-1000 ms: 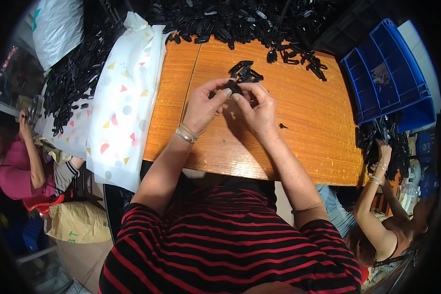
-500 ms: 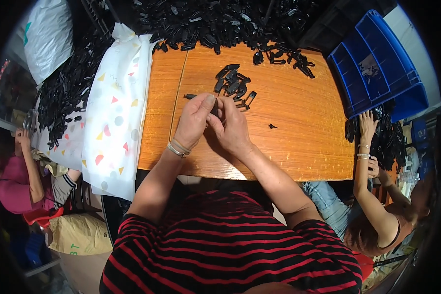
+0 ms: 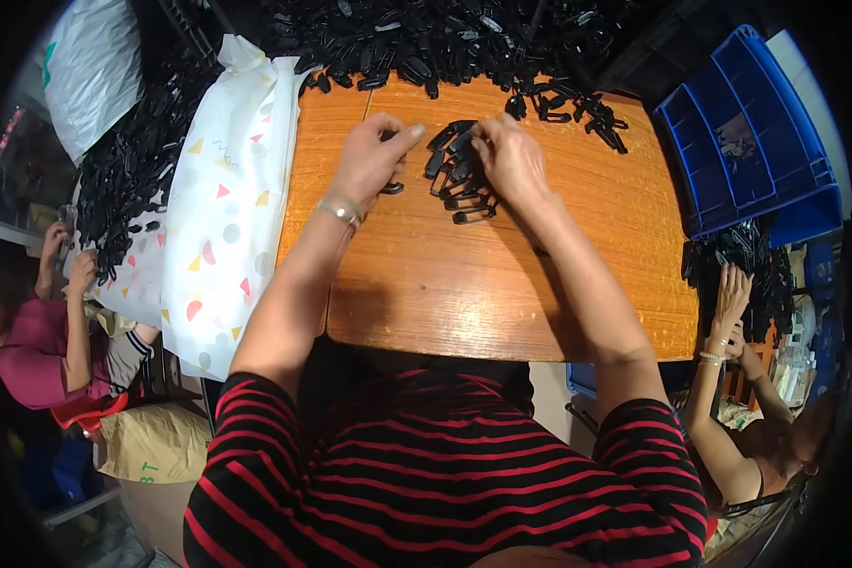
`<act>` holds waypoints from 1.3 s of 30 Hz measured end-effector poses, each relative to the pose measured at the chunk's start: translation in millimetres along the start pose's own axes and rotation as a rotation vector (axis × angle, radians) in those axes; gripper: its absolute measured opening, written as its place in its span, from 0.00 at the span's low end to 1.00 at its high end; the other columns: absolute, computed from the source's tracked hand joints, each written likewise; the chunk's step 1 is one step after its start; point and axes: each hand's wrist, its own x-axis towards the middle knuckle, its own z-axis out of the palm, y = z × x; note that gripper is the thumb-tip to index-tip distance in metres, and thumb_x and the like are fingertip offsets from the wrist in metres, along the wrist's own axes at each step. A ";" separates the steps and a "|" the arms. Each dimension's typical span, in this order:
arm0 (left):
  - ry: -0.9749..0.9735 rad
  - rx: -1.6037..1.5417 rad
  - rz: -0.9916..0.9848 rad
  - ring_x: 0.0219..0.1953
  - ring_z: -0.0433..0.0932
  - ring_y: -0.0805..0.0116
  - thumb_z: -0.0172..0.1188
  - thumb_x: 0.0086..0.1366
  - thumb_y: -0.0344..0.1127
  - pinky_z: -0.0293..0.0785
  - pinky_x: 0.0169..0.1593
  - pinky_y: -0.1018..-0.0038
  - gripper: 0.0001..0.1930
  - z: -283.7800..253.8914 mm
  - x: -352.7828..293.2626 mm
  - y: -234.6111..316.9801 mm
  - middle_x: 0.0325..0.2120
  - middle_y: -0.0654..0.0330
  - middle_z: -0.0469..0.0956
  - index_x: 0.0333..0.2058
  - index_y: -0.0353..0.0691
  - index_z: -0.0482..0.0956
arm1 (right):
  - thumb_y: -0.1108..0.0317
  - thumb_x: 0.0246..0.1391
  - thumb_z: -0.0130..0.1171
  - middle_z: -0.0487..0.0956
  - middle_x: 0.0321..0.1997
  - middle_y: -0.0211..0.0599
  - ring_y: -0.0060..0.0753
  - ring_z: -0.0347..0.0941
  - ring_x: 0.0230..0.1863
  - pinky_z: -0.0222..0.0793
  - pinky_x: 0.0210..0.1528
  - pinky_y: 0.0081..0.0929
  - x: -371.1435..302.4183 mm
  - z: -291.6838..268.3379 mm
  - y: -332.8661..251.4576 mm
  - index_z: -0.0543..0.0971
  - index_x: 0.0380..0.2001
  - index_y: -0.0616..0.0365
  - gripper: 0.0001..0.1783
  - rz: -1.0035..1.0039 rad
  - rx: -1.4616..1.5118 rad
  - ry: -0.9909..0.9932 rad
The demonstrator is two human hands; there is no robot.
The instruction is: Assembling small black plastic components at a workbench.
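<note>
A small pile of black, elongated plastic parts, some shaped like open loops, lies on the wooden table before me. At its right edge, the fingers of my right hand are pinched on one black plastic part; the fingertips are partly hidden. On the left of the pile is my left hand, its thumb stretched out toward the pile and apart from the bent fingers. Nothing shows between them. Just beneath that hand a single black part rests on the table.
A large heap of similar black parts covers the far side. White patterned sheeting lies along the left table edge. At right stands a blue crate. One person works at left, another at right.
My hands, which were together over the near side of the pile, have separated. The right has gone to the pile's right edge, the left has moved farther out beside it. The view has shifted slightly.
</note>
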 end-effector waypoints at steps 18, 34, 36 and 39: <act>-0.134 1.151 0.296 0.38 0.79 0.55 0.57 0.59 0.33 0.74 0.41 0.63 0.10 7.0 28.4 7.0 0.35 0.56 0.81 0.40 0.48 0.82 | 0.75 0.46 0.61 0.78 0.33 0.38 0.45 0.75 0.40 0.73 0.38 0.38 6.5 1.0 5.2 0.80 0.30 0.56 0.06 -0.235 -0.123 -0.111; -0.118 1.133 0.646 0.35 0.77 0.57 0.64 0.55 0.34 0.74 0.37 0.66 0.10 -17.0 25.9 -11.2 0.32 0.59 0.75 0.38 0.46 0.82 | 0.68 0.51 0.58 0.76 0.39 0.38 0.42 0.72 0.46 0.69 0.48 0.35 -2.8 -0.2 -29.5 0.82 0.36 0.52 0.09 -0.384 -0.175 -0.481; -0.085 1.054 0.596 0.35 0.77 0.58 0.64 0.55 0.34 0.74 0.39 0.67 0.11 -18.5 21.7 -10.3 0.33 0.59 0.76 0.39 0.44 0.82 | 0.68 0.50 0.58 0.76 0.39 0.38 0.42 0.73 0.46 0.69 0.47 0.35 -1.1 -0.5 -28.0 0.82 0.36 0.52 0.09 -0.375 -0.191 -0.488; -0.060 0.877 0.462 0.36 0.79 0.63 0.65 0.56 0.33 0.75 0.41 0.71 0.12 -24.9 10.3 -5.8 0.34 0.59 0.78 0.40 0.40 0.82 | 0.71 0.47 0.59 0.76 0.40 0.39 0.45 0.74 0.44 0.70 0.46 0.35 -1.7 -1.0 -30.6 0.82 0.36 0.53 0.11 -0.277 -0.102 -0.555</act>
